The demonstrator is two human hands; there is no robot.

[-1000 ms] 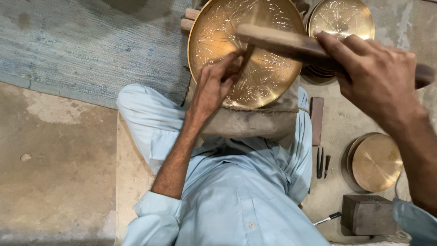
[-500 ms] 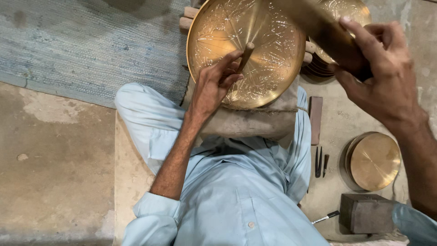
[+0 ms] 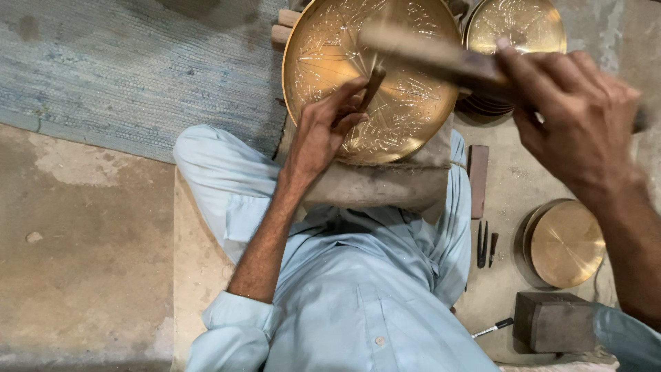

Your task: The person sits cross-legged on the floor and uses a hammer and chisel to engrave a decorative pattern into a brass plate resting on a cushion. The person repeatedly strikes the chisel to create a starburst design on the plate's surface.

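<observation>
Left hand: your left hand (image 3: 323,134) pinches a small chisel (image 3: 372,83), tip on the engraved brass tray (image 3: 330,48).
Right hand: your right hand (image 3: 571,127) is clamped on a blurred wooden mallet (image 3: 420,49) above the tray.
Tray: propped on the block (image 3: 385,186) over your lap.

My right hand (image 3: 575,120) swung wooden mallet (image 3: 427,52) back down: half second ago head raised toward upper right of frame, now blurred bar lying across upper part of brass plate (image 3: 372,76), just above chisel (image 3: 372,86) top. Right hand itself shifted slightly lower in frame.
</observation>
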